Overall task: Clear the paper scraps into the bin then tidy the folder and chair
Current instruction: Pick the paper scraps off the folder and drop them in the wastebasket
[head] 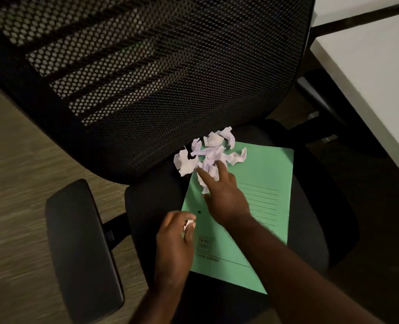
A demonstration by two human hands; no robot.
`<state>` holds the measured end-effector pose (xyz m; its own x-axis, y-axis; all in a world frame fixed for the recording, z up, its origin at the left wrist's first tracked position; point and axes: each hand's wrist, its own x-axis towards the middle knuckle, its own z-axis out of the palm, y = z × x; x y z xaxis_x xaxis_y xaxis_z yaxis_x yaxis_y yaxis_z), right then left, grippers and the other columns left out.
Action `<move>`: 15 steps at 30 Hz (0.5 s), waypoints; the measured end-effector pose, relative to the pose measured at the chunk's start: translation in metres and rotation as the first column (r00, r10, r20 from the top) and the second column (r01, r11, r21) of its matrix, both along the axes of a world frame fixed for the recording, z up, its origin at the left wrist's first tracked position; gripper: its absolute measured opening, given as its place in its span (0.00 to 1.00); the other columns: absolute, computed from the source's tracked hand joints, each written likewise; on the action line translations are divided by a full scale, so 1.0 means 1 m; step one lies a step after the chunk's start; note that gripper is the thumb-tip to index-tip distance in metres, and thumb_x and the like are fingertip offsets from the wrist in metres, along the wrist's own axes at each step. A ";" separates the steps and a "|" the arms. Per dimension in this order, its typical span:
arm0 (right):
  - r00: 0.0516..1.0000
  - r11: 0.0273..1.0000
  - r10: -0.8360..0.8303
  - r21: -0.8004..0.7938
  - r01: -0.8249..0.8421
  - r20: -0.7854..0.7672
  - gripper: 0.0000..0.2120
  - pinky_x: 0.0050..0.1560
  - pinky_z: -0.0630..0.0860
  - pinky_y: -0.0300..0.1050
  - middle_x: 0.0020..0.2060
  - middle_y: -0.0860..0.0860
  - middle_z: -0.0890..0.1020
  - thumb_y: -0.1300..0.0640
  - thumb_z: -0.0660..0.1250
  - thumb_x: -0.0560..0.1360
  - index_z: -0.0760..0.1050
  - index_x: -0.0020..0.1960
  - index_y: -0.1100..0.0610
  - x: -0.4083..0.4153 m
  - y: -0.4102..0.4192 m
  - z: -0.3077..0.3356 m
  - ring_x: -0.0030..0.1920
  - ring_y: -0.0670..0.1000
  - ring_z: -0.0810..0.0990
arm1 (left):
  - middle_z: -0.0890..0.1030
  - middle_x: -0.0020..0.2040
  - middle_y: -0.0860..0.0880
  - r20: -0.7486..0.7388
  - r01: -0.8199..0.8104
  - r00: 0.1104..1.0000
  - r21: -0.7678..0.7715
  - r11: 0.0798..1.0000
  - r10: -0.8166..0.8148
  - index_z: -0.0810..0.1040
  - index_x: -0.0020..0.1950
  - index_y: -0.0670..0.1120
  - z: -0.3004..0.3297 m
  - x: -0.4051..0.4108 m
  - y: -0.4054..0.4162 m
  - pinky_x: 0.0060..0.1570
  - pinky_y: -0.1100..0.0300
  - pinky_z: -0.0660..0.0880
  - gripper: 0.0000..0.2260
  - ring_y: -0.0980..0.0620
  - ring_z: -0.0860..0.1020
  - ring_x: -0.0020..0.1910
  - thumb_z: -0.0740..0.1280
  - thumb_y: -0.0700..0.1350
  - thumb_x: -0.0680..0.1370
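A green folder [264, 174] lies flat on the black seat of an office chair [151, 202]. Several crumpled white paper scraps [207, 153] are heaped on the folder's far corner and spill onto the seat beside it. My right hand [224, 192] reaches over the folder, fingers spread, its fingertips touching the near edge of the heap. My left hand [175, 239] hovers at the folder's left edge, fingers closed around a small white paper scrap [189, 224]. No bin is in view.
The chair's mesh backrest [147, 78] rises close behind the scraps. A black armrest [81, 249] juts out on the left. A white desk [376, 73] runs along the right, with the other armrest [315, 90] under its edge. Wood-patterned floor [13, 171] lies to the left.
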<state>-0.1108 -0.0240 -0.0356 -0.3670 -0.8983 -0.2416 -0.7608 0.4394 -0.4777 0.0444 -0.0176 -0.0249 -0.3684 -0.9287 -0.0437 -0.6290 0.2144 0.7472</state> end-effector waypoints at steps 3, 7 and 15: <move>0.990 0.994 0.096 0.066 -0.090 -0.103 0.34 0.49 0.78 0.56 0.77 0.53 0.50 0.64 0.66 0.73 0.59 0.73 0.43 0.001 -0.022 -0.015 0.72 0.61 0.57 | 0.74 0.53 0.54 -0.037 -0.033 0.999 -0.020 0.999 0.032 0.80 0.51 0.47 0.008 -0.006 -0.025 0.47 0.72 0.74 0.13 0.59 0.78 0.46 0.70 0.32 0.72; 0.990 0.994 0.101 0.057 -0.096 -0.098 0.22 0.50 0.78 0.55 0.68 0.54 0.68 0.62 0.64 0.76 0.70 0.68 0.51 0.002 -0.020 -0.023 0.63 0.59 0.66 | 0.65 0.64 0.54 -0.007 -0.021 1.000 0.033 0.999 0.021 0.77 0.59 0.50 0.007 -0.017 -0.052 0.51 0.65 0.77 0.20 0.57 0.78 0.49 0.70 0.31 0.72; 1.000 0.996 0.028 -0.081 -0.027 0.004 0.10 0.33 0.75 0.51 0.43 0.52 0.80 0.66 0.70 0.70 0.82 0.49 0.56 0.010 0.053 -0.019 0.41 0.57 0.76 | 0.46 0.78 0.52 0.086 0.152 0.983 0.129 0.980 -0.164 0.71 0.68 0.58 -0.021 -0.048 -0.091 0.62 0.49 0.74 0.31 0.44 0.69 0.70 0.70 0.31 0.72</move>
<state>-0.1004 0.0285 -0.0544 -0.3410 -0.9246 -0.1696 -0.7697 0.3782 -0.5144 -0.0032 -0.1088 -0.0455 -0.4987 -0.8447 -0.1942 -0.6641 0.2284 0.7119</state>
